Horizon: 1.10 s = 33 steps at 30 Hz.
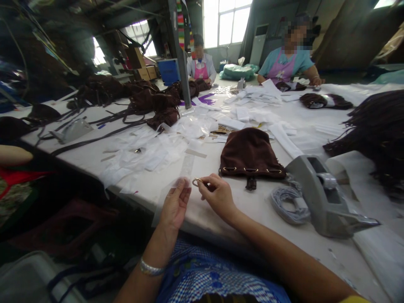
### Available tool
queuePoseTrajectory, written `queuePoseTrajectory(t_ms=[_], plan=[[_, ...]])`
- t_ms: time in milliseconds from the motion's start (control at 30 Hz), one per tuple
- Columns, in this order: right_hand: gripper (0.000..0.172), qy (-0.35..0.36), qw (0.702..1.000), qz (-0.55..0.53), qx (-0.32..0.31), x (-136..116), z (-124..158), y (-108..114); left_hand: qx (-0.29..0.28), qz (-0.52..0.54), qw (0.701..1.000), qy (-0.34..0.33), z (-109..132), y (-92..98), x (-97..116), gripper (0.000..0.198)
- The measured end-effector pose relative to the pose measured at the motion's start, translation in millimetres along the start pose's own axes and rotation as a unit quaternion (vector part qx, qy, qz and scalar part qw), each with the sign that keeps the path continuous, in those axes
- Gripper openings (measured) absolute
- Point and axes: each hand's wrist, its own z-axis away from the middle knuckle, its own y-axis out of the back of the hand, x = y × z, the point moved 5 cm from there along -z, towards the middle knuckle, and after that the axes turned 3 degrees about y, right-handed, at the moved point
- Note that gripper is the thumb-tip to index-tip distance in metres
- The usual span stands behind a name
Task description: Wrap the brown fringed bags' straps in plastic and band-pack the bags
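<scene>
My left hand (174, 207) is closed on a small clear plastic bag (185, 182), its thumb pressed against the fingers near the table's front edge. Just to the right, my right hand (219, 197) pinches a small gold-coloured metal ring (196, 182) close to the plastic. Whether the ring is part of a larger piece is hidden by the fingers. A dark brown drawstring bag (249, 151) with gold eyelets lies beyond my right hand, its gathered edge facing me.
On the right stand a grey tape dispenser (320, 198) and a coil of grey cord (288, 206). Clear plastic bags (151, 158) litter the table's middle. Brown bags (139, 99) with straps are heaped at the far left. Two people sit across the table.
</scene>
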Motion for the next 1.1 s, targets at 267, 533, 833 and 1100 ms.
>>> queuePoseTrajectory(t_ms=[267, 533, 833, 1100], plan=[[0.019, -0.016, 1.0, 0.0, 0.005, 0.8, -2.3, 0.9, -0.021, -0.081, 0.989, -0.123, 8.5, -8.5, -1.3, 0.022], [0.023, 0.014, 0.999, -0.04, -0.021, -2.5, -2.7, -0.2, -0.069, -0.223, 0.953, -0.194, 5.8, -18.2, 4.1, 0.031], [0.023, -0.036, 0.994, -0.1, -0.018, 5.5, -7.1, -0.9, -0.079, -0.156, 0.982, -0.065, -3.4, -12.3, 4.4, 0.023], [0.022, -0.016, 0.999, -0.022, 0.026, 5.5, -6.2, 6.1, -0.018, -0.011, 0.999, 0.035, -11.0, -5.6, -0.4, 0.011]])
